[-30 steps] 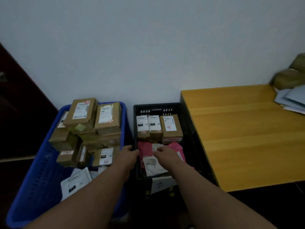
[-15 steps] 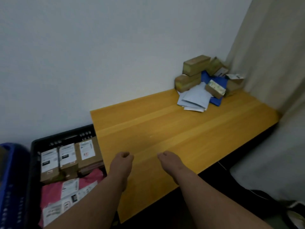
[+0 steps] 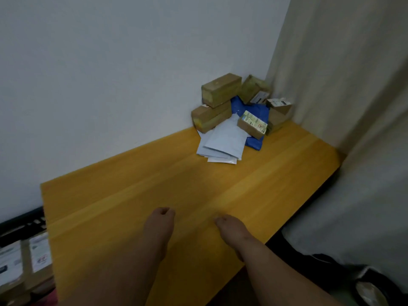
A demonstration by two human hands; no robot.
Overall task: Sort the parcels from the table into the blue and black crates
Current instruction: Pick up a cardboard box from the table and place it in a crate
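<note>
Since the picture of half a second ago the view has swung further right: the black crate (image 3: 21,226) has slid almost out at the lower left edge, the blue crate is gone from sight, and the heap of parcels in the far corner has come nearer the middle of the frame. Both hands have kept their places over the near part of the table (image 3: 123,202), side by side and empty.

Nearest, the left hand (image 3: 159,224) hangs above the tabletop with its fingers loosely curled under, holding nothing. The right hand (image 3: 231,228) sits just beside it at about three o'clock, fingers likewise loosely bent and carrying nothing. Whether either touches the wood cannot be told.

Beyond them lies a bare stretch of table. The parcels lie well apart from both hands, at roughly one o'clock from the right hand and nearer two o'clock from the left. So the right hand is the nearer one, though not by much.

First in that heap come the pale flat envelopes (image 3: 223,142), fanned on the table with their long axes running from seven o'clock towards one o'clock, almost in line with the reach. Resting on their far edge is a small labelled box (image 3: 251,125), on a blue bag (image 3: 256,115). Behind at eleven o'clock two brown boxes (image 3: 217,100) are stacked against the wall, long sides crosswise to the reach, and more boxes (image 3: 276,107) are packed into the corner by the curtain (image 3: 344,85).

I judge a long forward reach is needed, and the envelopes are the first pick.
</note>
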